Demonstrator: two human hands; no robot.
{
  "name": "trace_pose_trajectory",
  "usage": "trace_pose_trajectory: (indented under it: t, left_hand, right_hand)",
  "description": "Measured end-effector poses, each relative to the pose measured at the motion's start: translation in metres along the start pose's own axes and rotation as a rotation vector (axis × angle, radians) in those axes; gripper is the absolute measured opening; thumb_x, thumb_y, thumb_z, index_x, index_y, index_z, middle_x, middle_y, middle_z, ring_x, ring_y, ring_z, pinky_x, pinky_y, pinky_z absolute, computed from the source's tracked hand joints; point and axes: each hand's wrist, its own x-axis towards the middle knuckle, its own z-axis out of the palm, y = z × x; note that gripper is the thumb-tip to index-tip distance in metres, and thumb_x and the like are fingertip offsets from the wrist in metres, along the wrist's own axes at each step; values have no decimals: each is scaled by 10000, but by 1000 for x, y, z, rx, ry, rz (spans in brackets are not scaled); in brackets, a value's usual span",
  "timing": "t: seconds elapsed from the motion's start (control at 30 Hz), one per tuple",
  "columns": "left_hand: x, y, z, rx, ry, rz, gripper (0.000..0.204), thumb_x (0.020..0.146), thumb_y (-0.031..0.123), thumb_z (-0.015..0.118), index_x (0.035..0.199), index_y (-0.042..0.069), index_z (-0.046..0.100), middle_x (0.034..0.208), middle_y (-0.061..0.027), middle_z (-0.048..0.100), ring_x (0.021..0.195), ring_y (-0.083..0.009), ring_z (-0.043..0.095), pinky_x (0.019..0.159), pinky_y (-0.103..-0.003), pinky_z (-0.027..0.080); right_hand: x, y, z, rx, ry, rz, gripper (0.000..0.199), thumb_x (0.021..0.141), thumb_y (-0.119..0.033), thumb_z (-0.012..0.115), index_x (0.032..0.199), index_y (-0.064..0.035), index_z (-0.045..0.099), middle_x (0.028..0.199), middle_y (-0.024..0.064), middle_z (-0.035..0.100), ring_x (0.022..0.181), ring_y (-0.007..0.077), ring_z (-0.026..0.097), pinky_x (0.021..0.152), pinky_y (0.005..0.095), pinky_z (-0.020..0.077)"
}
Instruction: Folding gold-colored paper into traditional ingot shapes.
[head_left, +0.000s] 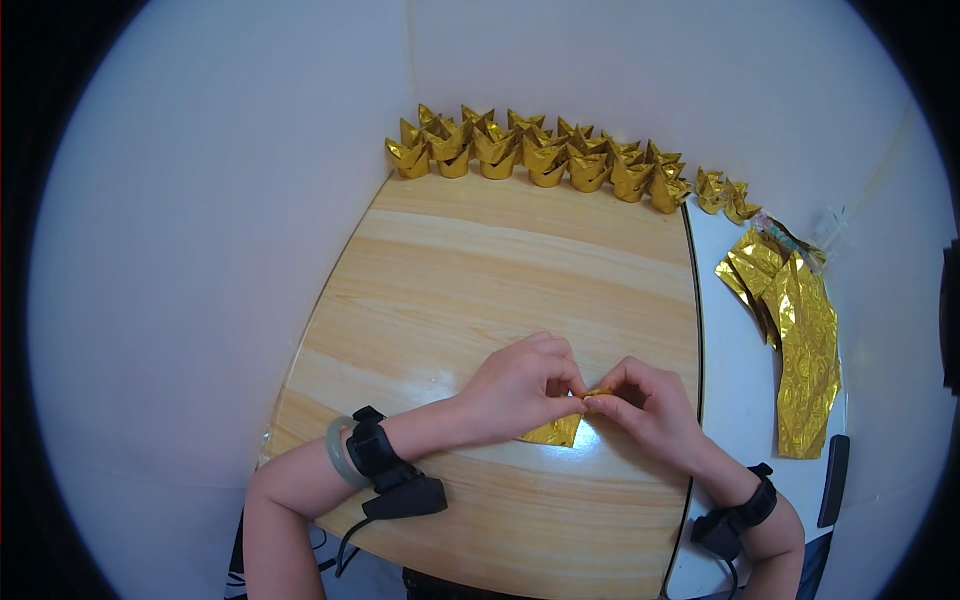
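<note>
Over the near part of the wooden table, both my hands meet at a small piece of gold foil paper (552,433). My left hand (525,385) comes in from the left, thumb and fingertips pinched on the paper's upper edge. Opposite it, my right hand (648,405) pinches a folded bit of the same paper between thumb and forefinger. The paper's lower flap shows below my left hand, close to the tabletop; the rest is hidden behind my fingers.
Along the table's far edge stand rows of folded gold paper ingots (545,160). Two more ingots (725,195) sit on the white surface (735,400) to the right. Gold foil sheets (808,360) lie there, with a clear plastic wrapper (800,245) behind them. A black bar (834,480) lies nearer.
</note>
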Motion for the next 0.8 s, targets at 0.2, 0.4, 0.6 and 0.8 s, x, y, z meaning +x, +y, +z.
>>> trace_pose_trajectory:
  t: [0.2,0.4,0.6,0.8]
  left_hand:
    - [2,7,1,-378,-46,-209,92,748,78,748,787,24,684,752,-50,581,700,-152,580,622,-269,457]
    - [0,4,2,-477,-78,-233,95,784,83,738,791,4,685,805,-39,631,714,-84,564,633,-235,447]
    - [4,5,-4,-858,75,-349,117,864,58,657,963,6,625,902,-66,668,820,-71,606,716,-203,472]
    - [3,-8,-3,-743,60,-273,143,823,-19,651,955,37,646,912,-19,648,903,-103,606,777,-231,471]
  right_hand:
    - [-1,0,-2,96,-7,7,179,875,-165,676,835,-1,618,697,31,619,634,75,533,597,225,438]
    - [-4,-4,-10,173,3,51,158,904,-145,633,857,4,610,768,38,641,742,69,563,678,220,454]
    - [-3,-8,3,376,28,-33,155,855,-1,633,997,1,572,879,65,649,870,108,622,788,241,492]
    - [-2,-4,-14,-396,198,-586,222,716,53,674,930,0,648,907,87,661,784,204,664,678,276,535]
